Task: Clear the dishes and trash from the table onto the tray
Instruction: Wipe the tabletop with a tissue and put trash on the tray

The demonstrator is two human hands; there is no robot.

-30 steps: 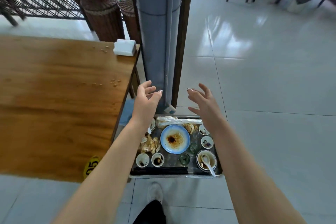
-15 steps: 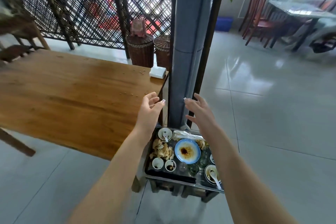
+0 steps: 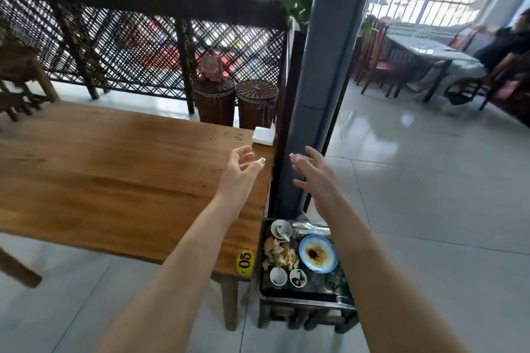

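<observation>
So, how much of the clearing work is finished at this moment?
It looks nearly done. The tray beside the table already holds the blue plate, small cups and crumpled trash. Both the left hand and the right hand are open and hold nothing. On the table only a white napkin box and some crumbs remain.

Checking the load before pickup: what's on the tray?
On the tray: a blue plate with brown sauce, three small white cups, crumpled napkins, a plastic wrapper. The right forearm covers its right side.
</observation>
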